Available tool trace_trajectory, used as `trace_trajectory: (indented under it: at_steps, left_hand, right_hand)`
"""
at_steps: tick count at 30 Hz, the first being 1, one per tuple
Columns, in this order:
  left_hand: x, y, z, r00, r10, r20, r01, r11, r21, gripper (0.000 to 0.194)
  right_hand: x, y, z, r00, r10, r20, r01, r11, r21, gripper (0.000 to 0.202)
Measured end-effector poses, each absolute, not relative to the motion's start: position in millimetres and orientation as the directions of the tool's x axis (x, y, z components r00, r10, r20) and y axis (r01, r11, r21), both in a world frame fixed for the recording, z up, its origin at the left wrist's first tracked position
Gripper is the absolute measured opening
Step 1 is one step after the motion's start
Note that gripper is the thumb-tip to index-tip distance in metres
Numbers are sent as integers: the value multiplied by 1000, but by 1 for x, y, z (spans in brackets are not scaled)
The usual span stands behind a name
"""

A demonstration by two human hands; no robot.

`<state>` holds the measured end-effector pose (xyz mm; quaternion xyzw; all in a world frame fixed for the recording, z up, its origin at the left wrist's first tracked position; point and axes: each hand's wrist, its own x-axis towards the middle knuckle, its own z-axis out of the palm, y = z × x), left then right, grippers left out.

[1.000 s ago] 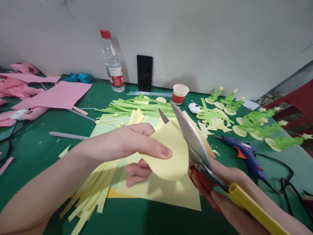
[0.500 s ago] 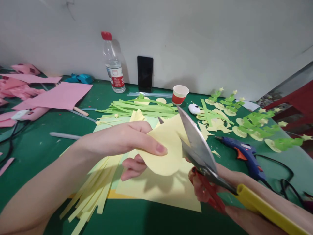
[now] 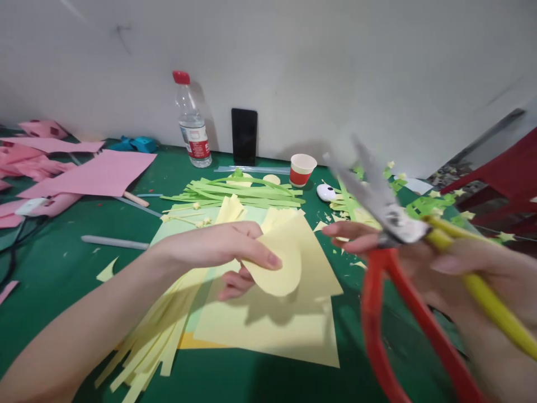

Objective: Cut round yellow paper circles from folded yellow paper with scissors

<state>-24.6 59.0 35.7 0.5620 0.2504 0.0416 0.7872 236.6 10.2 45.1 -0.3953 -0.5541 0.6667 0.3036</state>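
Note:
My left hand (image 3: pixel 239 254) pinches a rounded piece of pale yellow paper (image 3: pixel 283 274) between thumb and fingers. The fingers behind the paper are partly hidden. To the right, my right hand (image 3: pixel 444 274) is closed around a pair of scissors (image 3: pixel 396 221) with one red and one yellow handle. Their blades are apart, point up and away, and are blurred by motion; they do not touch the paper. Beneath my left hand lie a pale yellow sheet (image 3: pixel 268 336) and a bundle of yellow paper strips (image 3: pixel 168 324).
Green paper strips (image 3: pixel 247 193), a paper cup (image 3: pixel 302 169), a phone (image 3: pixel 244 137) and a water bottle (image 3: pixel 193 134) stand or lie toward the wall. Pink paper (image 3: pixel 92 170) and a grey stick (image 3: pixel 113 242) are at left. A white case (image 3: pixel 326 192) and green paper pieces (image 3: pixel 432 206) are at right.
The scissors have come away from the yellow paper, moving right and turning so the red handle faces me. My left hand keeps its hold on the paper, nearly in place.

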Motion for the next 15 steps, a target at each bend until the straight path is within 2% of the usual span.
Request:
trace_trajectory:
  at_steps: [2, 4, 10, 15]
  left_hand:
    - [-20, 57, 34, 888, 276, -369, 268, 341, 901, 40]
    - [-18, 56, 33, 889, 229, -396, 320, 309, 896, 43]
    - [-14, 54, 30, 882, 177, -436, 381, 273, 883, 47]
    - [-12, 50, 31, 846, 188, -500, 460, 220, 861, 48]
  right_hand:
    - [218, 19, 43, -633, 752, -187, -156, -360, -920, 38]
    - [206, 22, 36, -674, 719, -169, -204, -402, -893, 41]
    - [201, 15, 24, -743, 638, -201, -170, -471, -866, 45]
    - [199, 7, 24, -690, 670, -273, -34, -408, -912, 41]
